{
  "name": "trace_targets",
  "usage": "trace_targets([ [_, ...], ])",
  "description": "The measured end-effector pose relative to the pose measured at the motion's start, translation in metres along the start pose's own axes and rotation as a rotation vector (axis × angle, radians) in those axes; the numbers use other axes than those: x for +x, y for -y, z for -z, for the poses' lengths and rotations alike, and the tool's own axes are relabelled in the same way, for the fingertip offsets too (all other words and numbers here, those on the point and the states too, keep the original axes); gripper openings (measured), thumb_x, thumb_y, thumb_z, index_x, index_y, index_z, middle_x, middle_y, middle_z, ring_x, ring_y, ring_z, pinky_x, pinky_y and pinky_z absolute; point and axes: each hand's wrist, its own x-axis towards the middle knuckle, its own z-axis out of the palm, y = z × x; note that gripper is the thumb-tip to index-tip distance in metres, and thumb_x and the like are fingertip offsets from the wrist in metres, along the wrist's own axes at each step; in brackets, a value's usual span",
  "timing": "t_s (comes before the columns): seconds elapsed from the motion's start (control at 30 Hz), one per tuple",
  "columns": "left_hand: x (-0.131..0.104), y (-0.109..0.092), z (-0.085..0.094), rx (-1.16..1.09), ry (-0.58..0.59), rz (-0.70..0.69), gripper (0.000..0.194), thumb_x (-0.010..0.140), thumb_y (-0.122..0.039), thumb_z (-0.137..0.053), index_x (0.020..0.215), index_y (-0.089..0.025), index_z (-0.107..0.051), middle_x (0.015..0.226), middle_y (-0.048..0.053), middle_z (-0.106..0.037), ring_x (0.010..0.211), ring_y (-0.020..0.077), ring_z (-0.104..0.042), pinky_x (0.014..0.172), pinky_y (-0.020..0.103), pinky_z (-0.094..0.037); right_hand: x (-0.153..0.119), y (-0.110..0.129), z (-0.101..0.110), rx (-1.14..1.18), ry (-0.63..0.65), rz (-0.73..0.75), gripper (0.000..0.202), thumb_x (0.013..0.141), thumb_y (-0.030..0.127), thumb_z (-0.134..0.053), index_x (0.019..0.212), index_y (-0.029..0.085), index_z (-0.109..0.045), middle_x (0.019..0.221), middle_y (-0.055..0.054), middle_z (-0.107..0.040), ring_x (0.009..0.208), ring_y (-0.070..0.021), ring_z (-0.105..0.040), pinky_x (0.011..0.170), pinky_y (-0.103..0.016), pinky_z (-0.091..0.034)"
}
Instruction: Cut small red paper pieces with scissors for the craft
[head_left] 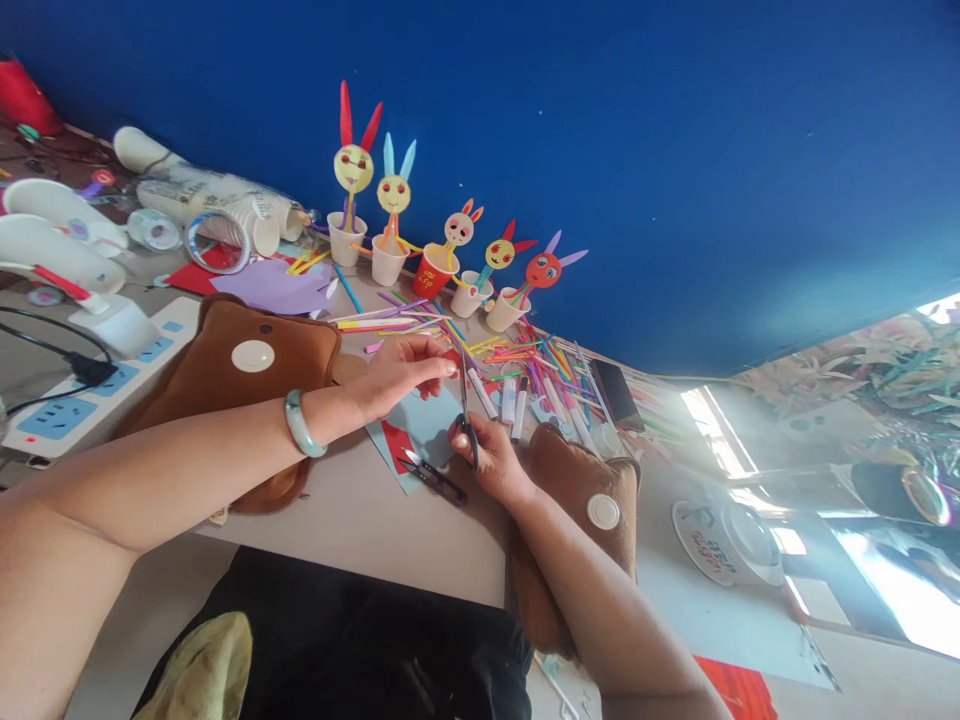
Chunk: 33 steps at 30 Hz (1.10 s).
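Forearms point(217, 460) over table point(390, 535), blue wall point(637, 180)

At frame centre the scissors point(469, 434) sit above snips point(442, 484) lying partly on paper point(431, 425), with a power strip point(112, 384) left, cups point(433, 277) upper centre, seemingly a bowl point(724, 540) right.

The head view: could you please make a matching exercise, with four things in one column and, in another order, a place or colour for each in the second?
Column 1
1. scissors
2. bracelet
3. middle cup in the row of five
4. power strip

Column 2
A. red
B. around the left wrist
C. white and blue
D. in the right hand

Right pairs: 1-D, 2-B, 3-A, 4-C
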Motion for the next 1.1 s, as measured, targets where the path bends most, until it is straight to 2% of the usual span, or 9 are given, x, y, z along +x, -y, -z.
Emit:
trace_targets([
  [0.33, 0.0007, -0.0013, -0.0006, -0.024, -0.013, 0.016, 0.014, 0.071, -0.026, -0.068, 0.066, -0.015, -0.059, 0.054, -0.002, -0.057, 0.050, 0.0083, -0.051, 0.052, 0.023, -0.041, 0.0008, -0.0020, -0.0007, 0.023, -0.005, -0.022, 0.057, 0.074, 0.074, -0.058, 0.064, 0.019, -0.044, 0.060, 0.004, -0.038, 0.058, -0.0102, -0.032, 0.054, -0.026, -0.026],
  [0.63, 0.0019, 0.0021, 0.0042, 0.005, -0.007, 0.027, 0.013, 0.075, -0.027, -0.064, 0.070, -0.015, -0.061, 0.063, 0.000, -0.061, 0.055, 0.0089, -0.053, 0.055, 0.023, -0.042, -0.0001, -0.0049, 0.0003, 0.048, -0.038, 0.000, 0.056, 0.076, 0.073, -0.058, 0.067, 0.019, -0.048, 0.061, 0.003, -0.041, 0.058, -0.0105, -0.034, 0.054, -0.026, -0.027],
  [0.8, 0.0050, 0.0042, 0.0050, 0.004, 0.003, 0.060, 0.012, 0.073, -0.025, -0.063, 0.067, -0.015, -0.059, 0.068, 0.002, -0.065, 0.052, 0.0077, -0.052, 0.053, 0.023, -0.041, -0.0014, -0.0039, 0.0011, 0.051, 0.021, 0.031, 0.058, 0.076, 0.077, -0.054, 0.070, 0.019, -0.049, 0.063, 0.002, -0.044, 0.060, -0.0113, -0.036, 0.055, -0.026, -0.028],
  [1.0, 0.0056, 0.0056, 0.0062, -0.004, 0.028, 0.050, 0.012, 0.070, -0.023, -0.066, 0.065, -0.016, -0.057, 0.055, -0.001, -0.059, 0.050, 0.0087, -0.053, 0.052, 0.023, -0.041, -0.0009, -0.0011, 0.0011, 0.029, 0.041, 0.011, 0.062, 0.074, 0.080, -0.054, 0.068, 0.018, -0.046, 0.063, 0.003, -0.042, 0.060, -0.0107, -0.034, 0.054, -0.026, -0.025],
  [1.1, 0.0048, 0.0059, 0.0073, -0.019, 0.053, 0.049, 0.013, 0.070, -0.023, -0.065, 0.066, -0.016, -0.055, 0.056, -0.001, -0.059, 0.051, 0.0088, -0.054, 0.053, 0.023, -0.042, -0.0007, 0.0007, 0.0015, 0.044, 0.070, 0.001, 0.063, 0.073, 0.080, -0.055, 0.068, 0.018, -0.046, 0.063, 0.003, -0.042, 0.060, -0.0105, -0.034, 0.054, -0.026, -0.025],
])
